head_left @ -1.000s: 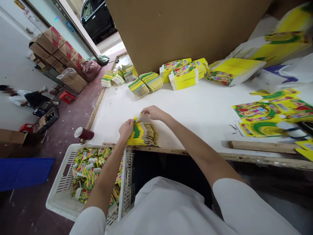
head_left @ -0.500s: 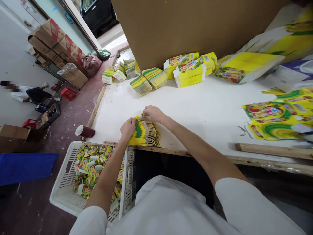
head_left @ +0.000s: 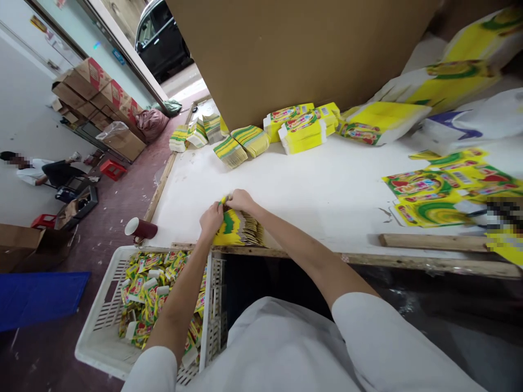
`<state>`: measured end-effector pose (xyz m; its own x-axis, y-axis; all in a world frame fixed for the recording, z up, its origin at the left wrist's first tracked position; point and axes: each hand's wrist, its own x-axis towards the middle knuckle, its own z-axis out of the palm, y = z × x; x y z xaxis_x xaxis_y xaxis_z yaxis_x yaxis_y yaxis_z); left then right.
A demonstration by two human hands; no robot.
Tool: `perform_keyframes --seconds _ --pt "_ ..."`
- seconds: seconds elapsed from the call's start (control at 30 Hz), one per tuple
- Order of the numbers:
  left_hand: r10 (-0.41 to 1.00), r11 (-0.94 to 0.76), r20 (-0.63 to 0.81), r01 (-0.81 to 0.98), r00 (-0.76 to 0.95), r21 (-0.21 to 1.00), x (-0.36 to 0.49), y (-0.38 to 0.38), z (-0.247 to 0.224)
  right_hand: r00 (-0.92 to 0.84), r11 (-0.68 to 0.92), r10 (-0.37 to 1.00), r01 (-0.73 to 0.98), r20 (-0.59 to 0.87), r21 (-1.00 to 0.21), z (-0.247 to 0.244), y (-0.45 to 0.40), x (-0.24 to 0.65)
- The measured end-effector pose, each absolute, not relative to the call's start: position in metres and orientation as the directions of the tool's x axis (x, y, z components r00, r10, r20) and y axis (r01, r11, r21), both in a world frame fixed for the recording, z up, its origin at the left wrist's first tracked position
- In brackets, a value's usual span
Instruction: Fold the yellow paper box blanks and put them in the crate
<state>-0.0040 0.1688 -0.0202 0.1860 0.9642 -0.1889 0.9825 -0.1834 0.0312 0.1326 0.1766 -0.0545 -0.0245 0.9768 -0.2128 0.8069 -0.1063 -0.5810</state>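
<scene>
My left hand [head_left: 211, 219] is closed on one side of a small yellow carton [head_left: 224, 200], most of it hidden by my fingers. From the other side, my right hand [head_left: 242, 201] pinches the same carton. Just below both hands, a fanned stack of flat yellow-and-green cartons [head_left: 232, 231] lies along the table's near edge. Left of my forearm, a white plastic basket [head_left: 92, 332] holds many small folded cartons [head_left: 147, 291].
A maroon mug [head_left: 145, 228] lies tipped at the table's left corner. Carton bundles [head_left: 231, 152] and yellow boxes [head_left: 302, 130] line the back by a cardboard sheet [head_left: 302, 49]. Flat cartons [head_left: 433, 188] and a wooden strip [head_left: 433, 242] are at right. A person [head_left: 32, 171] sits far left.
The view has shifted a little, bringing more of the right side into sight. Both hands stay together over the stack, with the right hand now closer to the left.
</scene>
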Motion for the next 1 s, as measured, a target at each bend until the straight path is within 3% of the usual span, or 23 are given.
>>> perform_keyframes --seconds 0.17,0.37,0.63,0.87,1.0 --pt "0.964 -0.182 -0.189 0.982 0.188 0.049 -0.004 0.167 -0.017 -0.085 -0.094 0.965 0.772 -0.248 -0.629 -0.048 0.176 0.123" --pt "0.974 -0.136 -0.172 0.987 0.149 0.084 -0.005 0.164 -0.017 -0.138 -0.006 0.975 0.765 -0.174 -0.643 -0.044 0.177 0.160" --pt "0.970 -0.125 -0.193 0.986 0.145 0.113 -0.006 0.166 -0.020 -0.463 0.194 0.862 0.678 -0.207 -0.709 -0.037 0.151 0.212" --pt "0.968 -0.136 -0.202 0.987 0.150 0.081 -0.005 0.165 -0.020 -0.236 0.183 0.971 0.797 -0.019 -0.575 -0.037 0.164 0.196" --pt "0.966 -0.146 -0.204 0.987 0.156 0.065 -0.005 0.165 -0.021 -0.222 0.178 0.975 0.824 -0.017 -0.538 -0.049 0.172 0.180"
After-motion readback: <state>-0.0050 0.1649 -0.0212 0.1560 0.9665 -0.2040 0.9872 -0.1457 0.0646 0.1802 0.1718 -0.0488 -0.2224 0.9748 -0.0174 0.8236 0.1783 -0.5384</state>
